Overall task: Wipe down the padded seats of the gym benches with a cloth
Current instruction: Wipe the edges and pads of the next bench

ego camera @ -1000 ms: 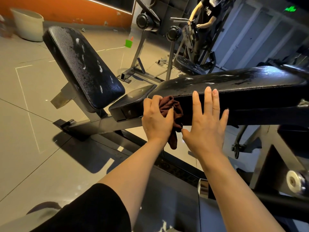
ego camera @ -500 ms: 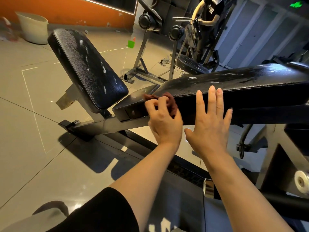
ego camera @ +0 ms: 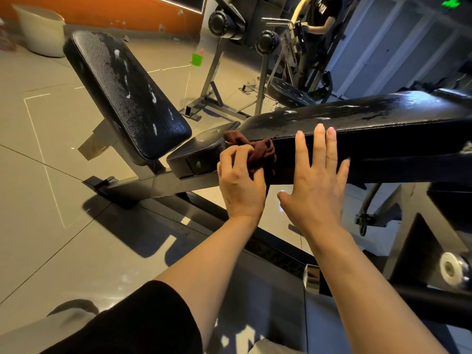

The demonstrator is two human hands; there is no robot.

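Brown cloth (ego camera: 258, 153) bunched in left hand (ego camera: 240, 186); right hand (ego camera: 316, 190) flat.

The long pad of the bench (ego camera: 357, 123) runs out past the right picture edge, so its far end is unseen. Against the pad's near side, the left hand (ego camera: 240, 185) covers much of the cloth (ego camera: 260, 152), whose full shape cannot be told. Beyond the pad, a person (ego camera: 316, 19) is cut off at the top edge. Far left of the pad, a pale bucket (ego camera: 43, 31) is partly cropped.
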